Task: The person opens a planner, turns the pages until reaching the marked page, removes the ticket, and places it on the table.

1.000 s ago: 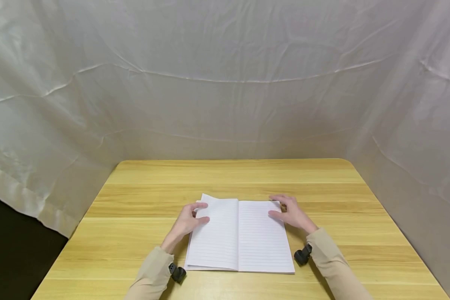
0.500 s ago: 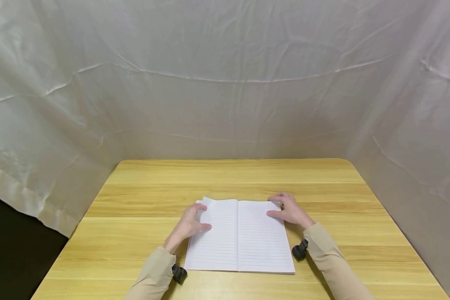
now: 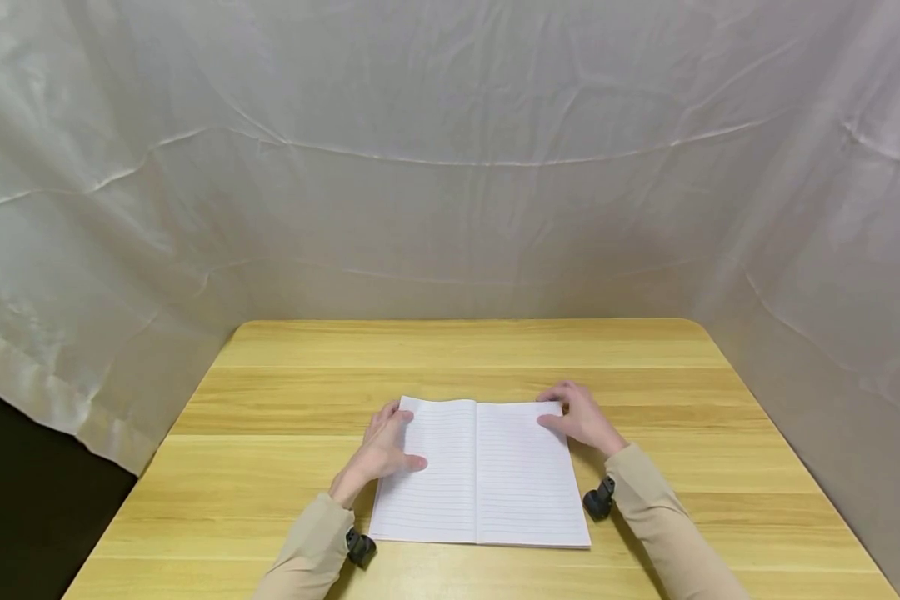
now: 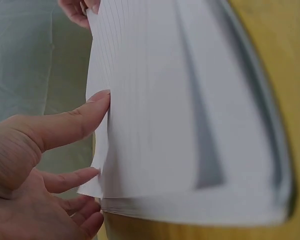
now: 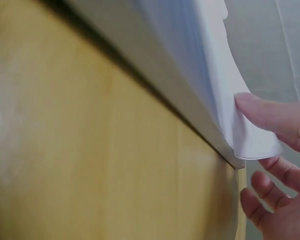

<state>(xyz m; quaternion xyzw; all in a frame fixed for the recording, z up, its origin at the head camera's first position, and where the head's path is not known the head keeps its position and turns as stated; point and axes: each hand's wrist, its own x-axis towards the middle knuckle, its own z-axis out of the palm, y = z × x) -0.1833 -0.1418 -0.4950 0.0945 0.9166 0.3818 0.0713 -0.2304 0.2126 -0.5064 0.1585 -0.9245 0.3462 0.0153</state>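
An open lined notebook [image 3: 480, 471] lies flat in the middle of the wooden table [image 3: 465, 350]. My left hand [image 3: 384, 452] rests on its left page, thumb stretched onto the paper and fingers along the outer edge. In the left wrist view the thumb [image 4: 65, 125] touches the page [image 4: 180, 100] and the fingertips sit by its corner. My right hand [image 3: 579, 419] is at the far right corner of the right page. In the right wrist view its thumb [image 5: 272, 117] lies on the slightly lifted page corner [image 5: 250, 142], with the other fingers [image 5: 267, 197] apart beside the cover.
Wrinkled white cloth [image 3: 450, 167] hangs behind and on both sides of the table. Bare wood stretches all around the notebook, with the front edge close to my sleeves [image 3: 307, 550]. A dark gap [image 3: 22, 500] shows at the lower left.
The left page's far corner, raised a second ago, now lies flat. My left hand has slid a little along the page edge. The right hand has barely moved.
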